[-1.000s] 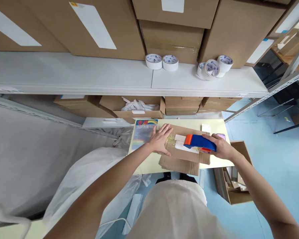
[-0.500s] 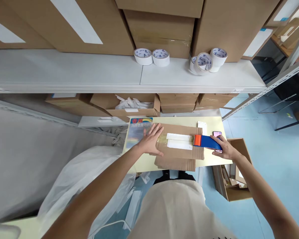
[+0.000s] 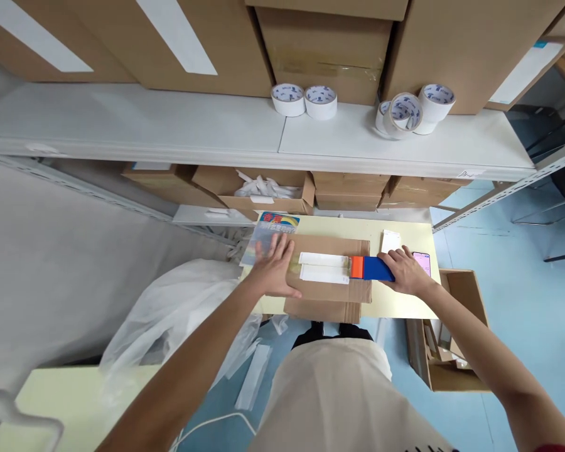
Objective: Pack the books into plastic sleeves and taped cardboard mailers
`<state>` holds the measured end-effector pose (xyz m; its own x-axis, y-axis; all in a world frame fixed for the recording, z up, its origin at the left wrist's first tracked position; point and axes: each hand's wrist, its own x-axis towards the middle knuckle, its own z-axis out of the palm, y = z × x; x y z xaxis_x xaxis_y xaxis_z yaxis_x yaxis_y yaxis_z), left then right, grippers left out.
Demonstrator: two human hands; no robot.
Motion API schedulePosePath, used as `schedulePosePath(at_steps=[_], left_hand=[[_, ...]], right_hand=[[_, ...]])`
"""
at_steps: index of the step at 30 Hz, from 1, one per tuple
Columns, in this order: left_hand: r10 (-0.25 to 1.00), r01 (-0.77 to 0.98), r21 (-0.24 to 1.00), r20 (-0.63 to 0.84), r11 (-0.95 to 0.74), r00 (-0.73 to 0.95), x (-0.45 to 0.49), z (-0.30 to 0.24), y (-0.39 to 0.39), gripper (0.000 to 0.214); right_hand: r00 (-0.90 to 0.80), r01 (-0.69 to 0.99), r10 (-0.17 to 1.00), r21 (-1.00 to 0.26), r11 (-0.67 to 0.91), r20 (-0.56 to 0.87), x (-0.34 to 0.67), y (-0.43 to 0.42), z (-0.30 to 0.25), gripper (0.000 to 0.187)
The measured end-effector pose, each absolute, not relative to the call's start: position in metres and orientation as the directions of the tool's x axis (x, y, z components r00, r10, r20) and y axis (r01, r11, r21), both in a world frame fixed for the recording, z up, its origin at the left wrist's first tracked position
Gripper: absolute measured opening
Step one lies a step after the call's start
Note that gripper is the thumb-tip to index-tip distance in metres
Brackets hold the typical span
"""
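Observation:
A flat cardboard box (image 3: 324, 291) lies on the pale yellow table, with white labels (image 3: 324, 268) across its top and clear tape near my left hand. My left hand (image 3: 273, 269) rests on the box's left end, fingers spread. In my right hand (image 3: 403, 270) is a blue and orange tape dispenser (image 3: 375, 268). Its orange end sits over the box's right part, just beside the labels. Under the front edge of the box shows another cardboard piece (image 3: 322, 310).
Right of my right hand lies a phone (image 3: 422, 262), with a white paper slip (image 3: 390, 241) behind. A printed plastic bag (image 3: 269, 235) is at the table's left. Tape rolls (image 3: 321, 103) stand on the shelf (image 3: 193, 122) above. An open carton (image 3: 456, 376) sits on the floor.
The box and both hands have shifted left along the table. More of the phone shows beside my right hand, which now sits nearer the dispenser's orange end. The camera view has turned slightly.

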<state>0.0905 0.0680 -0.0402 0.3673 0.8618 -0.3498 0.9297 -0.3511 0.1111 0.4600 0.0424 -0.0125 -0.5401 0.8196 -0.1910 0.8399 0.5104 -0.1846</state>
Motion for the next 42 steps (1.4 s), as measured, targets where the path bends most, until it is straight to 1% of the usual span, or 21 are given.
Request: schedulePosePath(at_steps=[2, 3, 5, 7, 12, 15, 21, 24, 27, 29, 31, 32, 34, 36, 39, 42], left_hand=[[0.847, 0.893, 0.166, -0.282, -0.419, 0.450, 0.116, -0.042, 0.066, 0.145], [0.815, 0.850, 0.215, -0.248, -0.481, 0.524, 0.130, -0.044, 0.066, 0.142], [0.745, 0.766, 0.308, -0.208, -0.565, 0.633, 0.153, -0.049, 0.066, 0.136], [0.713, 0.728, 0.354, -0.199, -0.588, 0.672, 0.167, -0.057, 0.066, 0.132], [0.706, 0.738, 0.323, -0.233, -0.593, 0.669, 0.168, -0.070, 0.065, 0.142], [0.704, 0.747, 0.309, -0.258, -0.588, 0.661, 0.167, -0.072, 0.064, 0.142], [0.722, 0.773, 0.301, -0.281, -0.559, 0.632, 0.164, -0.074, 0.065, 0.141], [0.728, 0.779, 0.285, -0.281, -0.558, 0.625, 0.165, -0.071, 0.064, 0.141], [0.718, 0.766, 0.279, -0.270, -0.579, 0.641, 0.183, -0.065, 0.059, 0.141], [0.655, 0.701, 0.311, -0.253, -0.642, 0.712, 0.203, -0.061, 0.054, 0.135], [0.584, 0.629, 0.348, -0.235, -0.696, 0.777, 0.224, -0.060, 0.048, 0.124], [0.570, 0.613, 0.360, -0.231, -0.703, 0.789, 0.232, -0.061, 0.046, 0.119], [0.583, 0.623, 0.368, -0.228, -0.690, 0.780, 0.243, -0.065, 0.044, 0.113], [0.603, 0.638, 0.366, -0.221, -0.677, 0.767, 0.246, -0.071, 0.043, 0.113], [0.616, 0.645, 0.351, -0.207, -0.679, 0.761, 0.245, -0.077, 0.042, 0.115], [0.617, 0.646, 0.337, -0.204, -0.684, 0.760, 0.245, -0.076, 0.040, 0.109]], right_hand=[[-0.537, 0.843, 0.800, -0.182, 0.506, -0.268, 0.455, 0.043, -0.010, 0.046], [-0.540, 0.842, 0.787, -0.184, 0.508, -0.300, 0.454, 0.042, -0.009, 0.049], [-0.547, 0.837, 0.766, -0.182, 0.516, -0.339, 0.453, 0.042, -0.008, 0.062], [-0.542, 0.839, 0.756, -0.185, 0.512, -0.367, 0.453, 0.043, -0.006, 0.073], [-0.529, 0.849, 0.746, -0.251, 0.465, -0.405, 0.461, 0.046, -0.006, 0.086], [-0.537, 0.843, 0.737, -0.275, 0.462, -0.410, 0.479, 0.045, -0.009, 0.090], [-0.468, 0.883, 0.759, -0.217, 0.415, -0.453, 0.524, 0.043, -0.020, 0.087], [-0.454, 0.890, 0.763, -0.203, 0.407, -0.461, 0.525, 0.043, -0.025, 0.085], [-0.453, 0.892, 0.776, -0.216, 0.398, -0.438, 0.516, 0.043, -0.029, 0.085], [-0.462, 0.886, 0.778, -0.241, 0.395, -0.425, 0.509, 0.043, -0.031, 0.086], [-0.481, 0.876, 0.771, -0.274, 0.397, -0.418, 0.504, 0.042, -0.034, 0.087], [-0.488, 0.871, 0.769, -0.291, 0.397, -0.413, 0.503, 0.041, -0.035, 0.088], [-0.497, 0.863, 0.767, -0.320, 0.390, -0.406, 0.506, 0.039, -0.038, 0.089], [-0.488, 0.867, 0.770, -0.329, 0.373, -0.411, 0.517, 0.035, -0.038, 0.090], [-0.431, 0.901, 0.772, -0.273, 0.338, -0.466, 0.538, 0.030, -0.030, 0.090], [-0.356, 0.932, 0.765, -0.142, 0.334, -0.536, 0.537, 0.028, -0.017, 0.088]])
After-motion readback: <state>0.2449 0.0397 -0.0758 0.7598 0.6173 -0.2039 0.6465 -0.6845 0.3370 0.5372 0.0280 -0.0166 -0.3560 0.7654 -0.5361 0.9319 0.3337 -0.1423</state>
